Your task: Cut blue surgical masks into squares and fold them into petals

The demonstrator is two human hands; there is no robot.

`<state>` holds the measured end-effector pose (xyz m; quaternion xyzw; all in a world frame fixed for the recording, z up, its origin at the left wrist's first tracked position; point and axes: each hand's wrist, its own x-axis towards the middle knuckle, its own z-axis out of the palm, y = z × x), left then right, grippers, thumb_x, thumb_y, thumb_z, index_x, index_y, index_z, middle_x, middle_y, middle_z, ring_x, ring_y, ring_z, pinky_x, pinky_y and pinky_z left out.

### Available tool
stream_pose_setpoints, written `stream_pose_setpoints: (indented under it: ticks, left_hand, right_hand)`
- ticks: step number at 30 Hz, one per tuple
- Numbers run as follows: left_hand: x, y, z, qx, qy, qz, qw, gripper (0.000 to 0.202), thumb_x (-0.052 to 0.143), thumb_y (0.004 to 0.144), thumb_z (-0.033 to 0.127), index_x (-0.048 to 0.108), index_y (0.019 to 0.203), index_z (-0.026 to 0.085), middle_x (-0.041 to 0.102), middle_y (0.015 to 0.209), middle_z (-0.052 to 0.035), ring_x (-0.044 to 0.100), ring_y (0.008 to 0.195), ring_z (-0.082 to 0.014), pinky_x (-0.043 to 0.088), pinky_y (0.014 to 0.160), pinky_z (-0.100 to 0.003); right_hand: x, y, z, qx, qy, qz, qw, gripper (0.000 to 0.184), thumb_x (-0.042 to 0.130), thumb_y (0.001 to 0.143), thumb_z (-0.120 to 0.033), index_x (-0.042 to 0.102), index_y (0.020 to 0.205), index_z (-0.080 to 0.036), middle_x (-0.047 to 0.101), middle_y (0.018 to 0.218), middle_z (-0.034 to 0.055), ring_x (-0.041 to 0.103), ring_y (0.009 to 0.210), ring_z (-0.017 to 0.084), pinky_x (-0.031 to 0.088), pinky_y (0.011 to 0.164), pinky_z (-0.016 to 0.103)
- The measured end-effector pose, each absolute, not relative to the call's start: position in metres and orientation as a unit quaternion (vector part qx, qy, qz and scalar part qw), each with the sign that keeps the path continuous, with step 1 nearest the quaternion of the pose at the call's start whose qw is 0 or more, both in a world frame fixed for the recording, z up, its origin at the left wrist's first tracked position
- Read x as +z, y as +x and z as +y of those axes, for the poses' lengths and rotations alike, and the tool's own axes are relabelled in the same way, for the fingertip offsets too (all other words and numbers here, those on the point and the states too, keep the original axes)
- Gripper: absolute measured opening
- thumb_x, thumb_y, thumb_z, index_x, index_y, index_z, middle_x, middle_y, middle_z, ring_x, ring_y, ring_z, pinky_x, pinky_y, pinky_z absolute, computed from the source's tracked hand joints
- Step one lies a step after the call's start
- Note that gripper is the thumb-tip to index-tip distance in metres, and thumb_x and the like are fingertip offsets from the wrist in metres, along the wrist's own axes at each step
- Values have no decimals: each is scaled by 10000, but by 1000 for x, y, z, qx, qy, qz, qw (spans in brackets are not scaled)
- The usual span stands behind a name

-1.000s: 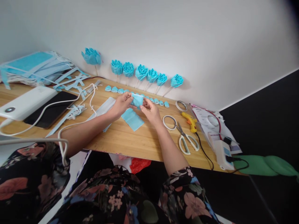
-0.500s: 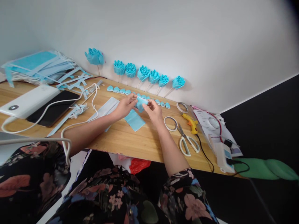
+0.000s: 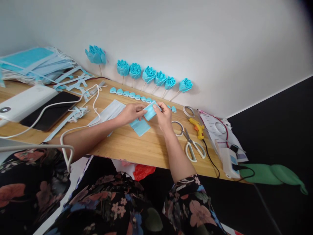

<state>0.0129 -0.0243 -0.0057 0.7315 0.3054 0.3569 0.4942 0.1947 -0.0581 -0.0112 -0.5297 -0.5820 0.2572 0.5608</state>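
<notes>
Between my two hands, above the wooden table [image 3: 132, 147], is a small piece of light-blue mask fabric [image 3: 150, 112]. My left hand [image 3: 132, 113] pinches its left end, and my right hand [image 3: 163, 115] grips the right end with the thumb on top. Below them a flat blue fabric piece [image 3: 141, 128] lies on the table. To the left is a pale fabric sheet [image 3: 111, 112], partly under my left forearm. Behind my hands runs a row of small folded blue petals [image 3: 132, 95], some hidden by my fingers.
Several blue fabric roses [image 3: 148, 75] on sticks lean against the wall. A tape roll [image 3: 179, 123], scissors [image 3: 192, 143] and a yellow glue gun [image 3: 197, 127] lie right. At left are a mask pile [image 3: 36, 62], fabric scraps [image 3: 78, 114], a white power bank [image 3: 29, 101] and a phone [image 3: 49, 112].
The fabric piece, bunched between my fingers before, now lies flatter and stretched as a strip between both hands. The whole view has shifted slightly.
</notes>
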Motion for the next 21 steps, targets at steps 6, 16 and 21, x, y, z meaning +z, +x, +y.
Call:
stream_pose_setpoints:
  ticks: [6, 16, 21]
  left_hand:
    - [-3, 13, -26, 344, 729, 311, 504, 263, 626, 878, 349, 689, 686, 181, 648, 545, -11, 530, 463, -108, 405, 490, -231]
    - [-3, 13, -20, 398, 706, 283, 513, 308, 694, 796, 417, 725, 952, 154, 757, 968, -64, 675, 850, -184, 509, 757, -284]
    - [-7, 14, -20, 409, 691, 325, 500, 205, 673, 792, 357, 682, 768, 154, 667, 717, -6, 581, 646, -131, 436, 612, -252]
  right_hand:
    - [-10, 198, -56, 259, -533, -550, 588, 320, 646, 805, -528, 603, 794, -212, 571, 721, -17, 503, 677, 144, 456, 651, 274]
    - [-7, 192, -63, 167, -526, -656, 515, 208, 613, 866, -422, 627, 802, -224, 663, 782, 10, 591, 761, 185, 487, 753, 327]
    - [-7, 186, -65, 167, -503, -682, 504, 173, 639, 875, -399, 650, 869, -226, 691, 856, 21, 625, 832, 196, 502, 822, 349]
